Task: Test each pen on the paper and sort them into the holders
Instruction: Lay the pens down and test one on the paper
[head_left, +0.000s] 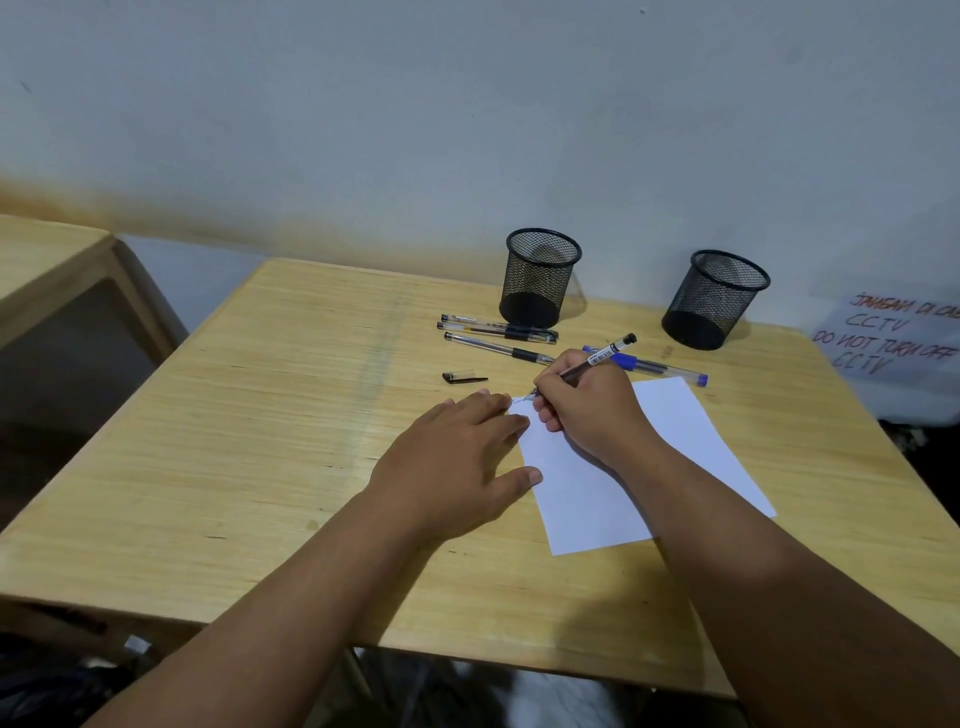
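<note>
The right hand (587, 410) gripped a black pen (597, 359) in a writing hold, its tip touching the far left corner of the paper (675, 441), where a short scribble (521, 400) showed. The left hand (457, 457) lay flat and open, holding nothing, its fingertips pressing the paper's left edge against the table (260, 415). A loose pen cap (462, 377) lay on the table left of the paper. Three black pens (498, 332) lay side by side in front of the left holder (540, 278); at least one blue pen (660, 368) lay beyond the paper, near the right holder (714, 299). Both mesh holders appeared empty, so sorting seemed not yet begun: this looked like the first test, with the other pens left to try.
</note>
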